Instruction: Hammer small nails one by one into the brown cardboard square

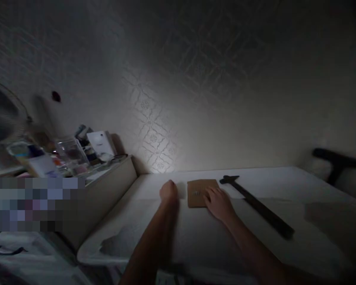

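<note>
One square of flat brown cardboard (199,187) lies on the white-topped bench (267,183) just below the centre of the frame, a small cluster of tiny greyish pieces (196,193) near its middle, too dim to name. The person's bare right hand (219,202) covers its right edge with the fingers bent over the surface, probably to keep so light a sheet from sliding; whether that grip pinches the edge or merely rests there, I cannot tell. Left of the cardboard and apart from it, the bare left hand (168,192) is low over the bench, its grip seemingly curled, though what it might hold cannot be made out. Just right of the cardboard, a dark, long-handled hammer (259,206) lies slantwise, head toward the back and handle toward the lower right, seemingly set within the right hand's reach. Farther out, a white box (102,143) and a clear plastic case (72,153) crowd the left of the frame, and a blurred black T-shaped object (334,160) shows at the right.
</note>
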Demonstrator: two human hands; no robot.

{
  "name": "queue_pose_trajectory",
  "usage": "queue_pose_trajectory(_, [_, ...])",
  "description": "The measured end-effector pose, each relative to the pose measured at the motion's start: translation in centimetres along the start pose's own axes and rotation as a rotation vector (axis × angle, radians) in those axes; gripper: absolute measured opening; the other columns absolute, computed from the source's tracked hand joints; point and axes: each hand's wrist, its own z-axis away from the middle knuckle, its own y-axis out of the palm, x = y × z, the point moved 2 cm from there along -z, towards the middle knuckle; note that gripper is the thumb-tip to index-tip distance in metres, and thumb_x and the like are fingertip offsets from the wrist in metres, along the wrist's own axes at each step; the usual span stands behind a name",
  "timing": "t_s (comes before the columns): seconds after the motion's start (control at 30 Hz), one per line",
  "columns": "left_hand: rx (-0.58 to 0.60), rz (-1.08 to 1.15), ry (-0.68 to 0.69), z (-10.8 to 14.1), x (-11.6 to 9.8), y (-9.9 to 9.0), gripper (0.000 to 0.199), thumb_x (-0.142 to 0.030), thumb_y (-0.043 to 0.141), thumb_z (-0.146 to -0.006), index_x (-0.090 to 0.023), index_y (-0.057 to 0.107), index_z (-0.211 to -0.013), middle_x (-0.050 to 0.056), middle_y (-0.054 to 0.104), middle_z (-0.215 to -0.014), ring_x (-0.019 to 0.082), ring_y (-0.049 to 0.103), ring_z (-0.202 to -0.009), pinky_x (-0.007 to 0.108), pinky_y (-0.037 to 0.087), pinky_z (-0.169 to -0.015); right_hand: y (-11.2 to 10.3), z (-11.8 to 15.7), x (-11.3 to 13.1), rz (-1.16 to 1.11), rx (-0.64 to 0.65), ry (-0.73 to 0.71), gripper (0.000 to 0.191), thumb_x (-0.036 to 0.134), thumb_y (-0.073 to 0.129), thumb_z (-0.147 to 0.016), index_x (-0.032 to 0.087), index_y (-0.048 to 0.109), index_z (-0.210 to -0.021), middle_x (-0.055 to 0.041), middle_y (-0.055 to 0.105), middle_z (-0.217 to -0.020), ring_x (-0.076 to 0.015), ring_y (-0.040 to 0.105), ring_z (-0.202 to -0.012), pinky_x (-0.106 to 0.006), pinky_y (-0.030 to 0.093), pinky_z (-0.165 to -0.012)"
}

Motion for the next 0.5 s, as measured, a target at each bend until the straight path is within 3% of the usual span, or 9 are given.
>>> queue_pose_trajectory(0.27, [0.001, 0.079, -0.018, -2.1, 3.4, -1.6, 0.028, -0.026, 0.043, -0.09, -0.019, 0.064, -0.106, 0.009, 0.067, -0.11, 0.019, 0.062, -0.1, 0.024, 0.044, -0.078, -0.2, 0.1, 0.2, 0.001, 0.012, 0.006, 0.033, 0.027, 0.038, -0.09, 0.013, 0.063, -0.107, -0.0133, 0.06, -0.116, -0.0234, 0.05, -0.111, -0.035, 0.036, -0.095])
queue_pose_trajectory(0.5, [-0.028, 0.076, 0.027, -2.8, 4.4, -1.3, 0.032, -0.018, 0.046, -0.087, -0.016, 0.06, -0.115, 0.01, 0.063, -0.117, 0.019, 0.057, -0.108, 0.025, 0.042, -0.085, 0.0, 0.1, 0.1, -0.003, 0.007, 0.005, 0.033, 0.025, 0.038, -0.089, 0.011, 0.062, -0.108, -0.0135, 0.059, -0.119, -0.0238, 0.049, -0.112, -0.035, 0.035, -0.096])
